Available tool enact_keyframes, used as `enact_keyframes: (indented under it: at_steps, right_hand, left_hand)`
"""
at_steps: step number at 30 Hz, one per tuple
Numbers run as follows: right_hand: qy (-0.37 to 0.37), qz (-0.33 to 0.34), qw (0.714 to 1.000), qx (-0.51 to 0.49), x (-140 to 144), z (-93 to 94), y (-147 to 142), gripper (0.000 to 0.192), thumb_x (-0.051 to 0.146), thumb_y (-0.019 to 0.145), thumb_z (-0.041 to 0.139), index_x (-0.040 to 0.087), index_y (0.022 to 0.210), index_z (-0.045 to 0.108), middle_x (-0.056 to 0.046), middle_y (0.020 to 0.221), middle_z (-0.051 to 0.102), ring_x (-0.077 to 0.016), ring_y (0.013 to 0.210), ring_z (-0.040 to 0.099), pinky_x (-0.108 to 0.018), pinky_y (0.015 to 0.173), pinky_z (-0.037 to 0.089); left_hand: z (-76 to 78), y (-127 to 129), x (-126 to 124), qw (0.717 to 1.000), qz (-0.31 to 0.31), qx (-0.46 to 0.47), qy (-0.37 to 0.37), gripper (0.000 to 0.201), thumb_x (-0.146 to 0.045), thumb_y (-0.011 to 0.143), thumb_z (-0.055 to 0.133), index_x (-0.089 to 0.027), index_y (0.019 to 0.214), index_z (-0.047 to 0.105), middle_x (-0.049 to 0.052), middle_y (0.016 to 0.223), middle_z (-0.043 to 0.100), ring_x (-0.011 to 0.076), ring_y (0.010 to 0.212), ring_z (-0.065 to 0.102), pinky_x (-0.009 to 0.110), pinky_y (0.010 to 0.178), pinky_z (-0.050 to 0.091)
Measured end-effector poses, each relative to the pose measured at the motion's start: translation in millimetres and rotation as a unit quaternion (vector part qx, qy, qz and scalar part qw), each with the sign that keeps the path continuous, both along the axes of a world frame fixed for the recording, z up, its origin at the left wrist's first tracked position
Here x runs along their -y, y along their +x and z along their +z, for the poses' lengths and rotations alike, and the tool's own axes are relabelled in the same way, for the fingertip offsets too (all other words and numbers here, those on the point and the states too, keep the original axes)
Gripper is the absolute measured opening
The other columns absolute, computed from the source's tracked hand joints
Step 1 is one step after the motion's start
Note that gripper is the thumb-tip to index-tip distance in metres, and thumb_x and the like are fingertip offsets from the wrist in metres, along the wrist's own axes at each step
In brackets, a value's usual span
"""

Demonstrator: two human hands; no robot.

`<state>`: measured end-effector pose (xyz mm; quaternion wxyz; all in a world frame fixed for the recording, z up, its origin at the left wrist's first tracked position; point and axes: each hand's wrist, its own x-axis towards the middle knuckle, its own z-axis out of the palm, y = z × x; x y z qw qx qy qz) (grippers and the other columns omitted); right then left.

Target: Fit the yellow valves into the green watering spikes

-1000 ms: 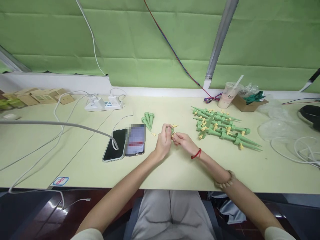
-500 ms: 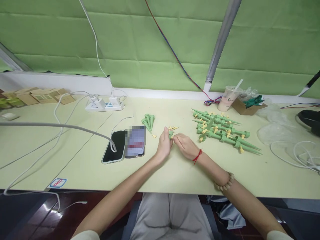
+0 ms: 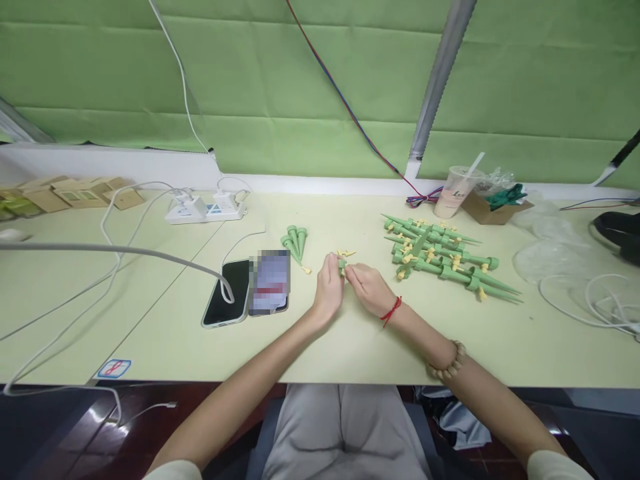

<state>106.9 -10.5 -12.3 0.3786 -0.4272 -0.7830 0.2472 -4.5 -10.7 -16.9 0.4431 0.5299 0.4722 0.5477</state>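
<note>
Head view, centre of the frame. The left hand (image 3: 327, 288) and the right hand (image 3: 367, 287) met just above the pale tabletop (image 3: 350, 340), fingertips closed together on a small green piece (image 3: 342, 265) pinched between them. Only the top of this piece showed past the fingers, so its long axis and the way it pointed could not be told. A red string (image 3: 391, 311) circled the right wrist, and a bead bracelet (image 3: 447, 362) sat lower on the same forearm.

Just above the hands lay a few loose yellow clips (image 3: 346, 253). To their upper left, a small cluster of green spikes (image 3: 295, 241) lay fanned, wide ends toward the top of the frame and tips converging toward the lower right. At right of centre, a larger pile of green spikes (image 3: 440, 260) fitted with yellow pieces lay with long axes running mostly left to right, most tips toward the right edge.

Left of the hands, two phones (image 3: 247, 291) lay side by side, a grey cable (image 3: 115, 250) reaching the darker one. A white power strip (image 3: 205, 210) sat at upper left, a plastic cup (image 3: 454, 192) and a cardboard box (image 3: 493, 205) at upper right.
</note>
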Motion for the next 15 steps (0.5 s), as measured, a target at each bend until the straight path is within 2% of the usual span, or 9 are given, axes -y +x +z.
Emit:
enact_keyframes:
  at_steps: [3,4,5,6,8,10,12,15]
  right_hand:
    - [-0.184,0.024,0.976,-0.113,3,-6.2,-7,0.049,0.056,0.089,0.009,0.023,0.055,0.023,0.005,0.045,0.026,-0.0106,0.041,0.033,-0.026,0.049,0.04]
    - [-0.21,0.033,0.97,-0.116,3,-6.2,-7,0.05,0.056,0.089,0.008,0.023,0.055,0.023,0.006,0.044,0.025,-0.01,0.039,0.032,-0.025,0.047,0.038]
    - [-0.2,0.03,0.975,-0.096,3,-5.1,-6,0.051,0.056,0.089,0.011,0.022,0.054,0.026,0.005,0.044,0.027,-0.0099,0.04,0.033,-0.024,0.047,0.038]
    - [-0.16,0.016,0.985,-0.057,3,-3.2,-3,0.05,0.054,0.09,0.015,0.021,0.056,0.031,0.004,0.046,0.033,-0.0104,0.043,0.037,-0.024,0.049,0.038]
    - [-0.035,-0.015,0.998,0.054,2,0.9,3,0.044,0.049,0.091,0.025,0.019,0.065,0.043,-0.001,0.058,0.047,-0.013,0.056,0.046,-0.025,0.057,0.04]
    - [0.066,-0.013,0.986,0.15,0,2.8,8,0.038,0.044,0.092,0.027,0.018,0.074,0.048,-0.005,0.071,0.054,-0.0165,0.07,0.05,-0.028,0.066,0.041]
    - [0.108,0.011,0.976,0.188,-2,0.9,10,0.04,0.038,0.095,0.021,0.018,0.074,0.049,-0.008,0.075,0.056,-0.0182,0.077,0.051,-0.03,0.071,0.041]
    - [0.096,0.037,0.982,0.162,-3,-4.0,9,0.043,0.033,0.096,0.017,0.018,0.073,0.05,-0.006,0.071,0.055,-0.016,0.071,0.051,-0.029,0.069,0.041]
  left_hand:
    - [-0.5,2,5,0.998,-0.037,-0.024,0.04,0.045,-0.06,0.084,0.026,-0.021,0.092,0.046,-0.006,0.053,0.042,0.0084,0.037,0.041,0.019,0.035,0.032]
    - [0.1,2,4,0.998,-0.039,-0.027,0.039,0.045,-0.06,0.085,0.026,-0.021,0.093,0.046,-0.006,0.051,0.04,0.0085,0.036,0.04,0.019,0.035,0.031]
    - [1.0,1,3,0.999,-0.034,-0.023,0.034,0.045,-0.06,0.085,0.026,-0.02,0.091,0.047,-0.006,0.051,0.04,0.0084,0.037,0.04,0.019,0.035,0.031]
    - [2.2,0,1,0.999,-0.026,-0.015,0.024,0.046,-0.06,0.084,0.026,-0.019,0.088,0.048,-0.006,0.051,0.04,0.0083,0.039,0.04,0.019,0.036,0.031]
    - [4.7,-2,-5,1.0,-0.023,0.003,-0.017,0.049,-0.061,0.084,0.025,-0.018,0.078,0.048,-0.005,0.051,0.038,0.0079,0.039,0.037,0.019,0.037,0.03]
    - [6.3,-4,-8,0.997,-0.038,0.012,-0.065,0.05,-0.06,0.085,0.024,-0.017,0.07,0.046,-0.005,0.048,0.033,0.0073,0.038,0.032,0.019,0.035,0.026]
    - [6.5,-4,-8,0.996,-0.044,0.015,-0.078,0.049,-0.06,0.085,0.026,-0.017,0.069,0.044,-0.005,0.048,0.031,0.0067,0.038,0.029,0.019,0.035,0.024]
    - [5.7,-3,-6,0.998,-0.023,0.038,-0.037,0.047,-0.061,0.084,0.028,-0.018,0.077,0.047,-0.004,0.056,0.038,0.0067,0.043,0.035,0.018,0.038,0.028]
